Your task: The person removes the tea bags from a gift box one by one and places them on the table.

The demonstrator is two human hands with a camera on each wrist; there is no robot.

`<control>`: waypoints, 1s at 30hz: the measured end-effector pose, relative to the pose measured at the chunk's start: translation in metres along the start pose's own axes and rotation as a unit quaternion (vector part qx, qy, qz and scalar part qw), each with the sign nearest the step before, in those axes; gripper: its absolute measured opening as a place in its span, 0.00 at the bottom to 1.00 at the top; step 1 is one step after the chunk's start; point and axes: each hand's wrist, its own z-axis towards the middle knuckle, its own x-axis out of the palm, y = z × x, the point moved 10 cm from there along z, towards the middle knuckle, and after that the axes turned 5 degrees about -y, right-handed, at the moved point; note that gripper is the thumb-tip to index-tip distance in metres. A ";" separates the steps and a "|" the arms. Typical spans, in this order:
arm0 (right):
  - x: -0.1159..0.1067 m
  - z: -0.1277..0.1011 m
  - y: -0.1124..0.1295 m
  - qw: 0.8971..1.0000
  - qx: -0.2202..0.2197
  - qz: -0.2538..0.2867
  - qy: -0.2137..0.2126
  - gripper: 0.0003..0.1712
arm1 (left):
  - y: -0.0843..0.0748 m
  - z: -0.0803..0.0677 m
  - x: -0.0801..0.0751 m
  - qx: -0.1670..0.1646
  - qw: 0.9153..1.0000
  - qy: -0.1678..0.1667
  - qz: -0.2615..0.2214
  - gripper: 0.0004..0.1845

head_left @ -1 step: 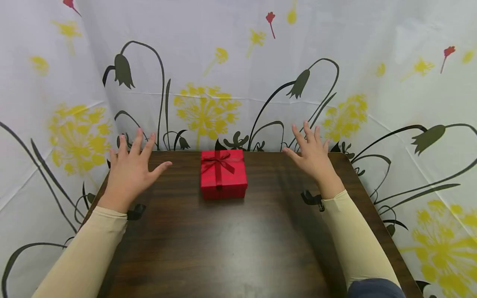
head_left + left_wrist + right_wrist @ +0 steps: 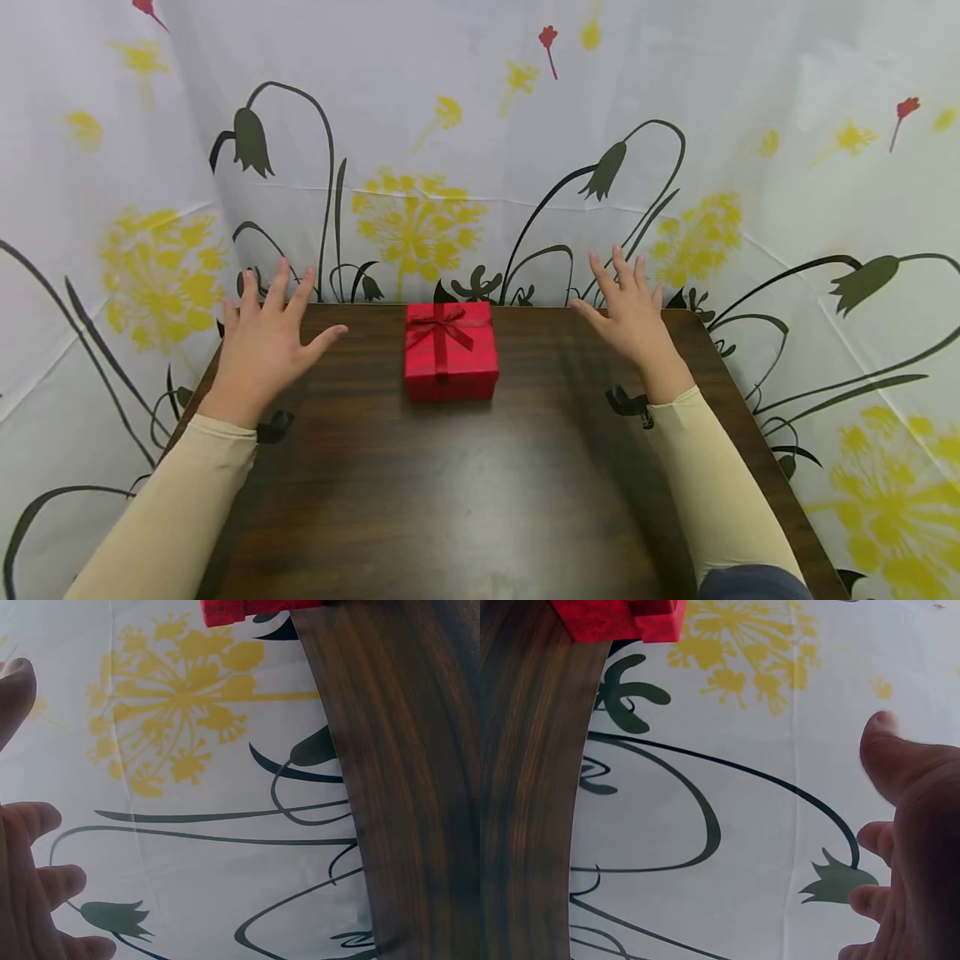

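Note:
A red gift box [image 2: 451, 350] with a red ribbon bow sits shut near the far edge of the dark wooden table [image 2: 465, 492]. My left hand [image 2: 264, 342] hovers to its left, fingers spread, holding nothing. My right hand [image 2: 628, 310] hovers to its right, fingers also spread and empty. Both hands stand apart from the box. A corner of the red box [image 2: 247, 609] shows in the left wrist view, and an edge of the red box [image 2: 622, 619] in the right wrist view. Both arms wear cream sleeves.
A white cloth [image 2: 480, 142] printed with yellow and black flowers walls the table at the back and both sides. A black strap clip [image 2: 627, 402] sits at my right wrist and another clip [image 2: 273, 427] at my left.

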 end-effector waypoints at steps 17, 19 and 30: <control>0.022 -0.020 0.027 0.992 -0.021 0.126 0.003 0.46 | -0.011 -0.008 0.004 0.002 1.000 -0.023 -0.019 0.54; 0.027 -0.022 0.030 0.989 -0.020 0.146 0.003 0.45 | -0.013 -0.008 0.007 0.002 0.999 -0.025 -0.024 0.54; 0.060 -0.028 0.054 0.951 -0.003 0.307 0.031 0.42 | -0.029 -0.011 0.022 -0.005 0.996 -0.008 -0.084 0.55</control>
